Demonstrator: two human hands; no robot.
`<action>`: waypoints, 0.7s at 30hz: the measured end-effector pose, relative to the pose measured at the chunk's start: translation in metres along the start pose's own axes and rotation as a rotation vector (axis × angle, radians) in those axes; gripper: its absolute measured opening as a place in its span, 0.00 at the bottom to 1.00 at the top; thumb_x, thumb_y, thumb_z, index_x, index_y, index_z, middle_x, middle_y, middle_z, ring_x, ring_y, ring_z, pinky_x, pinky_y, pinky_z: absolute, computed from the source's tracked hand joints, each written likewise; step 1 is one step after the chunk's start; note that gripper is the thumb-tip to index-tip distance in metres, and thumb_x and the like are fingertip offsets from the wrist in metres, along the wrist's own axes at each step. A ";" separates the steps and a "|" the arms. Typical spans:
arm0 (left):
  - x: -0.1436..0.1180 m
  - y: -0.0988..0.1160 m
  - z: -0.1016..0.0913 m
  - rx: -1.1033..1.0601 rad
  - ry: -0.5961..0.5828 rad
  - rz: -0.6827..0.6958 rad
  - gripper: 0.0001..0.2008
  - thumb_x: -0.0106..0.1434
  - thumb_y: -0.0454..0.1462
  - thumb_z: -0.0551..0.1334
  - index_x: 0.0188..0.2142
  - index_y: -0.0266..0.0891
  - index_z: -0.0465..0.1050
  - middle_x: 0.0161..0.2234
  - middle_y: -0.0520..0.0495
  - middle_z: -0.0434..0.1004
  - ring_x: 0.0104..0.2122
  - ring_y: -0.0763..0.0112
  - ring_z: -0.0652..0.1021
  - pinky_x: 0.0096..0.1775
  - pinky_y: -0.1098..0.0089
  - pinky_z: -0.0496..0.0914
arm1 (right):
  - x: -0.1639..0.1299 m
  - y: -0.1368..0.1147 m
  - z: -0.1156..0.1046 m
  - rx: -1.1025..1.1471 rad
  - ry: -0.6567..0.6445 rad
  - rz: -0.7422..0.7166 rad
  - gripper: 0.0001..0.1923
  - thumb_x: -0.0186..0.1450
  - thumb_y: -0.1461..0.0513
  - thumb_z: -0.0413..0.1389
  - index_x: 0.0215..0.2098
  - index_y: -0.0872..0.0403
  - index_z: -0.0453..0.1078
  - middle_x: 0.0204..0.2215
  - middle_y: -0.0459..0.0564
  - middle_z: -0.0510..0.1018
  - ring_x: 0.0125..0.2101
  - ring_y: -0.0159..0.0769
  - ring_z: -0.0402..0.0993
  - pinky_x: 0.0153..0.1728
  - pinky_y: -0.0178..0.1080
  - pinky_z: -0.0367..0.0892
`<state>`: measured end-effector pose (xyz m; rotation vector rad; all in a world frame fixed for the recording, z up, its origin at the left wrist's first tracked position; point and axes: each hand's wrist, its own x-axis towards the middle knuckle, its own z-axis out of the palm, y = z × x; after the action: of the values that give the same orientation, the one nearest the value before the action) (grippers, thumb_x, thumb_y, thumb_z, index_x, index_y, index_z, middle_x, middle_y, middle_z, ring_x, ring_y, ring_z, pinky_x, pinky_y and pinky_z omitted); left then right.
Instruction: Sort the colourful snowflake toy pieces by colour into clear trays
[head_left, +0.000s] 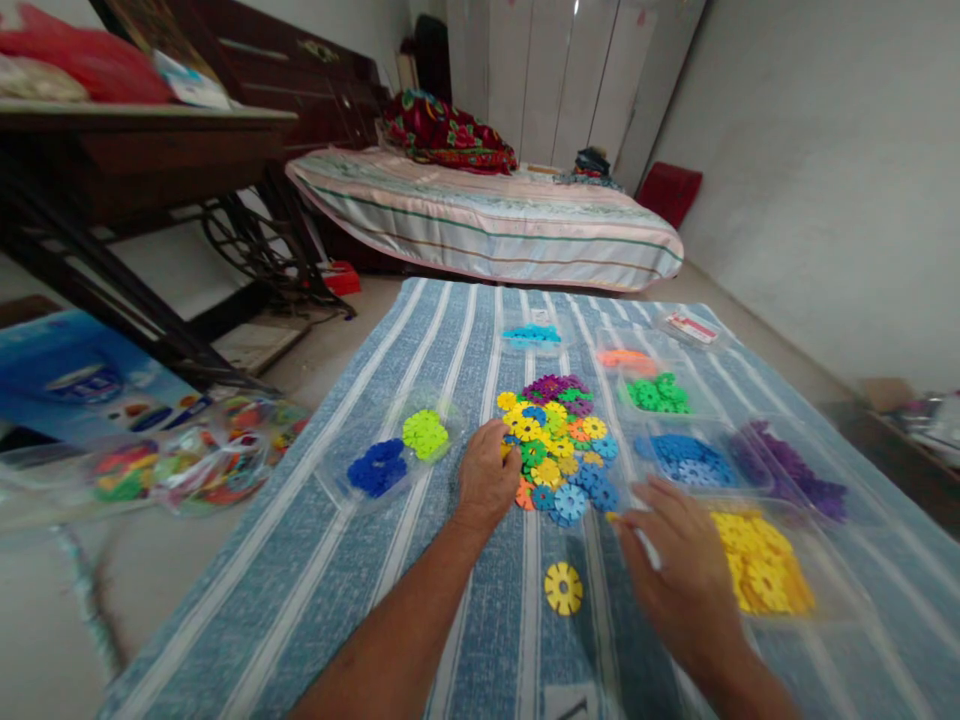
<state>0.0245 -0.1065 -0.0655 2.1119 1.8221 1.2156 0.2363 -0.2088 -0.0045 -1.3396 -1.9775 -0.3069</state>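
Hands point(487, 478) over striped cloth point(315, 560), bedroom floor.

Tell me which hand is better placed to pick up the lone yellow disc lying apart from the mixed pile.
Right, probably. The right hand hovers beside the lone yellow disc, while the left hand rests farther up, on the mixed pile's edge.

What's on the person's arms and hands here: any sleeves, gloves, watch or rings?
Both forearms are bare as far as the picture shows. The left hand and right hand have no gloves. No watch or wristband shows; the right hand is motion-blurred, so rings can't be ruled out.
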 end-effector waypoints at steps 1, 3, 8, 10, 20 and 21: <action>0.000 0.000 0.000 0.001 -0.001 -0.001 0.14 0.57 0.33 0.55 0.43 0.35 0.69 0.46 0.39 0.73 0.49 0.61 0.72 0.53 0.58 0.66 | 0.000 0.012 -0.012 -0.047 0.027 0.010 0.04 0.63 0.62 0.52 0.31 0.53 0.69 0.38 0.53 0.76 0.47 0.44 0.68 0.48 0.51 0.64; 0.001 0.001 -0.001 0.003 -0.003 -0.003 0.14 0.56 0.33 0.55 0.43 0.36 0.69 0.46 0.39 0.73 0.49 0.61 0.72 0.53 0.57 0.67 | -0.003 0.036 -0.036 -0.181 0.053 0.036 0.07 0.63 0.59 0.53 0.29 0.53 0.69 0.37 0.53 0.76 0.45 0.45 0.70 0.46 0.51 0.64; 0.002 0.002 -0.002 0.001 -0.011 -0.008 0.13 0.56 0.33 0.55 0.42 0.35 0.69 0.46 0.38 0.73 0.49 0.60 0.72 0.53 0.58 0.66 | -0.016 0.058 -0.058 -0.356 0.034 0.131 0.12 0.64 0.54 0.51 0.31 0.53 0.70 0.35 0.55 0.76 0.43 0.47 0.71 0.46 0.53 0.64; 0.002 0.002 -0.002 -0.009 -0.015 -0.006 0.13 0.57 0.33 0.55 0.42 0.35 0.69 0.46 0.38 0.73 0.49 0.60 0.72 0.53 0.58 0.66 | -0.020 0.042 -0.048 -0.240 0.013 0.083 0.09 0.64 0.56 0.52 0.34 0.53 0.70 0.37 0.54 0.76 0.46 0.46 0.69 0.47 0.52 0.64; 0.002 0.002 -0.003 -0.034 -0.016 -0.005 0.14 0.57 0.33 0.55 0.43 0.37 0.69 0.46 0.41 0.73 0.49 0.61 0.72 0.53 0.58 0.66 | -0.023 -0.047 0.017 -0.020 -0.295 0.013 0.08 0.56 0.59 0.59 0.33 0.54 0.72 0.45 0.58 0.74 0.53 0.55 0.61 0.51 0.58 0.57; 0.002 0.002 -0.003 -0.033 -0.019 -0.007 0.14 0.57 0.33 0.54 0.43 0.36 0.69 0.46 0.40 0.73 0.49 0.61 0.72 0.53 0.58 0.66 | -0.025 -0.049 0.020 -0.022 -0.308 0.022 0.08 0.55 0.60 0.60 0.33 0.55 0.73 0.46 0.59 0.74 0.53 0.55 0.61 0.52 0.58 0.56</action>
<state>0.0242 -0.1064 -0.0607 2.0903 1.7873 1.2121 0.1903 -0.2367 -0.0260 -1.4934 -2.2138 -0.1159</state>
